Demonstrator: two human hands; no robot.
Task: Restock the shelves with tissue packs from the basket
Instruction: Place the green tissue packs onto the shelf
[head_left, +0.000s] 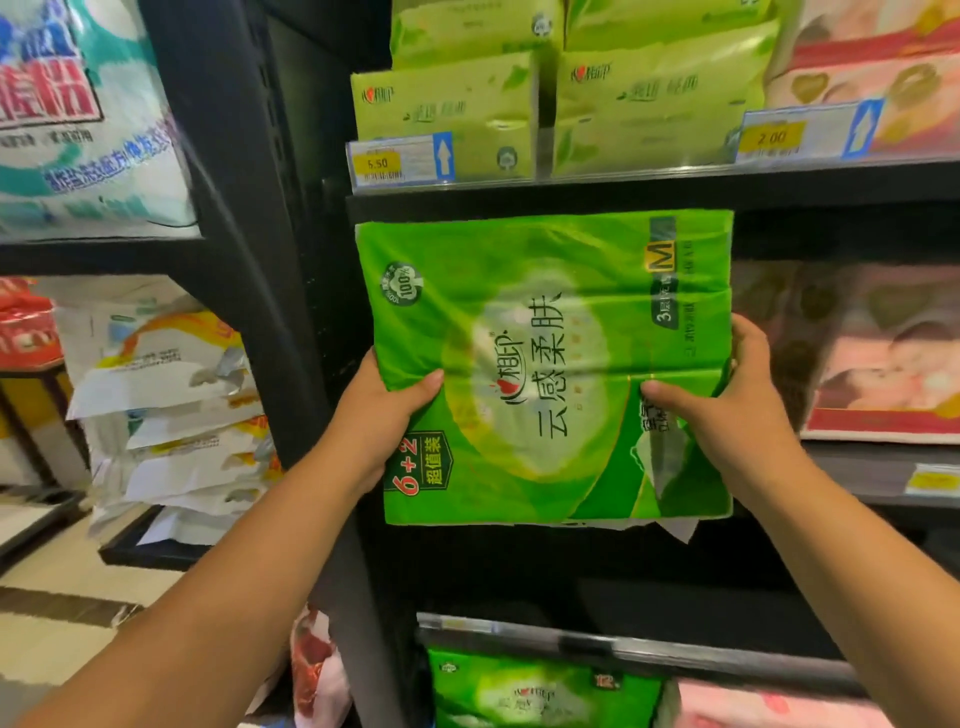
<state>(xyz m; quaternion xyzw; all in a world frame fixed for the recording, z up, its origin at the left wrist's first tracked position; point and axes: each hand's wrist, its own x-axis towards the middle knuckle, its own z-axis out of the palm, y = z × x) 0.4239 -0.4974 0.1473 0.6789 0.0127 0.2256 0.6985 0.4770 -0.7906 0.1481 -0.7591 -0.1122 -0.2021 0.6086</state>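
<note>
A large bright green tissue pack (545, 338) stands upright in front of the dark middle shelf opening. My left hand (384, 410) grips its left edge, thumb across the front. My right hand (727, 405) grips its right edge, thumb on the front and fingers wrapped round the side. The pack's top edge sits just under the upper shelf rail (623, 179). The basket is not in view.
Pale green tissue packs (654, 98) fill the shelf above, with price tags (400, 161) on the rail. Pink packs (883, 358) sit to the right on the middle shelf. Another green pack (540, 691) lies on the shelf below. A black upright post (244, 234) divides off detergent bags (171, 405) at left.
</note>
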